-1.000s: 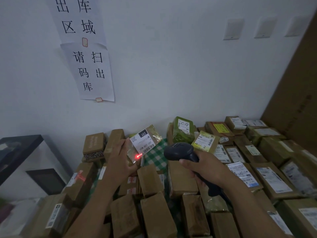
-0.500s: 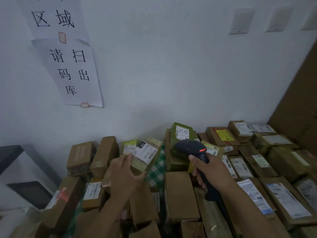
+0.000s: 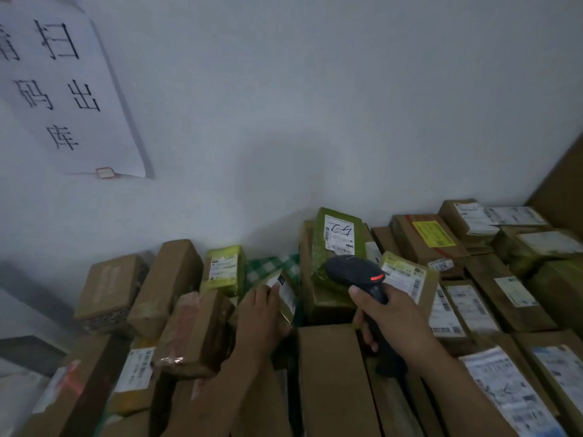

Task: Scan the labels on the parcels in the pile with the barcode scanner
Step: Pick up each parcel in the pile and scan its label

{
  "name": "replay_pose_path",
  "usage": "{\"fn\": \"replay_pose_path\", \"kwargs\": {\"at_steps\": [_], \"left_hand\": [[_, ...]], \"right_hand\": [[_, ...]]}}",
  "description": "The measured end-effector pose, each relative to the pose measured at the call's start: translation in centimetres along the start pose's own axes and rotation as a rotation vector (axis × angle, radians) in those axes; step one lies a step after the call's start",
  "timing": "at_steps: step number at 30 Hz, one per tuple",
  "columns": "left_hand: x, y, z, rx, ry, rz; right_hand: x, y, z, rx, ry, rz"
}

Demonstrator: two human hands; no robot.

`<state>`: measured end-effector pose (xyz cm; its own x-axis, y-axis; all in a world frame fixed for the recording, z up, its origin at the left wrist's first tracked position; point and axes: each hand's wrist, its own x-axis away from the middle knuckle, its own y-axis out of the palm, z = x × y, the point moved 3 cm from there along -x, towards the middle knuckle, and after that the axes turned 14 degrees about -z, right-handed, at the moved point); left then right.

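Note:
A pile of brown and green parcels (image 3: 334,373) fills the lower half of the view against a white wall. My right hand (image 3: 391,320) grips the handle of a black barcode scanner (image 3: 353,271), whose head points up and left toward a green parcel with a handwritten white label (image 3: 339,234). My left hand (image 3: 257,313) rests on a small parcel with a white label (image 3: 285,290) that lies low in the pile beside a green checked bag (image 3: 268,266). Whether its fingers curl round the parcel is hidden.
A paper sign with black characters (image 3: 63,89) hangs on the wall at upper left. A large brown cardboard sheet (image 3: 564,184) leans at the right edge. A dark shelf or case (image 3: 25,351) sits at lower left. Labelled boxes (image 3: 467,310) crowd the right side.
My left hand lowered the white-labelled parcel from in front of the scanner back into the pile. The red scan light is gone. The scanner rose and moved toward the green parcel; the view shifted closer.

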<state>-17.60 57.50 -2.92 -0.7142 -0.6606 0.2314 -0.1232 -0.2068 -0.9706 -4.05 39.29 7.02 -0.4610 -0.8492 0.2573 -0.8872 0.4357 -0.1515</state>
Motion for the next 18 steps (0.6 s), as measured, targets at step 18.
{"fn": "replay_pose_path", "kwargs": {"at_steps": [18], "left_hand": [[-3.6, 4.5, -1.8, 0.068, -0.085, -0.214]], "right_hand": [[-0.3, -2.6, 1.1, -0.139, 0.032, 0.280]]}}
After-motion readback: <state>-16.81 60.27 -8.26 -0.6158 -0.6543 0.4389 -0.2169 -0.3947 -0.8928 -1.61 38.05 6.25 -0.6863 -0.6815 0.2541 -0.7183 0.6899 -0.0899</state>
